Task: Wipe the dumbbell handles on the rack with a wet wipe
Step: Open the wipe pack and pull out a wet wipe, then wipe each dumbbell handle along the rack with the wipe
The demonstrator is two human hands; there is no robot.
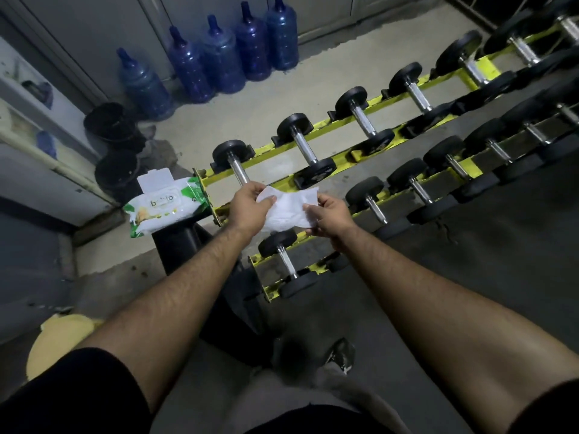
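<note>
I hold the wet wipe [289, 208] up in front of me, above the near end of the yellow rack [416, 83]. My left hand [250, 205] pinches its left edge and my right hand [329, 214] pinches its right edge, so my hands are a little apart. The wipe looks thin, soft and floppy, and I think it could tear if I pull hard. The dumbbell handles [239, 170] look hard, shiny and maybe slippery. I think it is best to wrap the wipe around the middle of a handle. The wipe pack [163, 205] sits open by the rack's end.
</note>
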